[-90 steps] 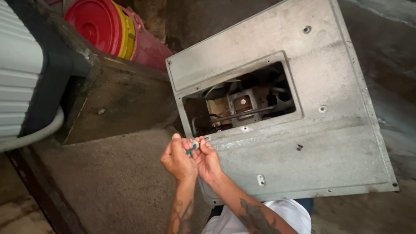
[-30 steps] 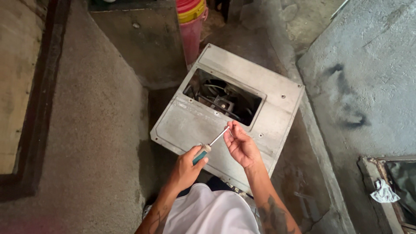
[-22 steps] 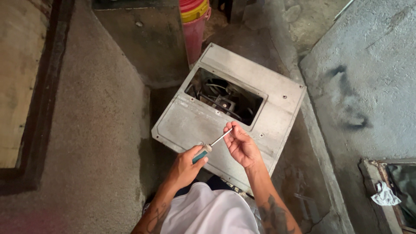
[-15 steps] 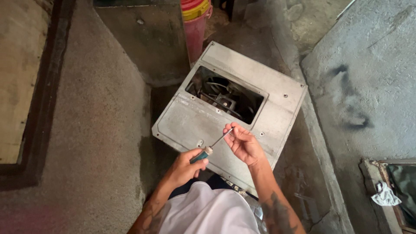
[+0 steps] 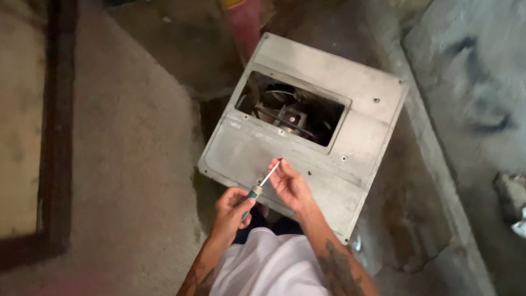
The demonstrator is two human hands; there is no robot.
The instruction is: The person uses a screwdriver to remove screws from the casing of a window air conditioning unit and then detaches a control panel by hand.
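Observation:
My left hand [image 5: 230,211] grips the green handle of a small screwdriver [image 5: 262,182]. The thin metal shaft points up and to the right. My right hand [image 5: 290,183] pinches the tip of that shaft between its fingers. Both hands hover over the near part of a grey metal panel [image 5: 361,104] that lies tilted on the floor. The panel has a rectangular opening [image 5: 293,109] with dark mechanical parts and a metal block inside. Small screw holes dot its face.
A red bucket [image 5: 246,22] stands just beyond the panel's far corner. A dark wooden frame [image 5: 55,137] runs along the left. A concrete ledge [image 5: 438,164] rises on the right, with a pale rag [image 5: 515,200] at the far right edge.
The view has shifted from a close look at the panel to a higher one. Since a second ago my hands have stayed on the screwdriver, moving slightly lower over the panel.

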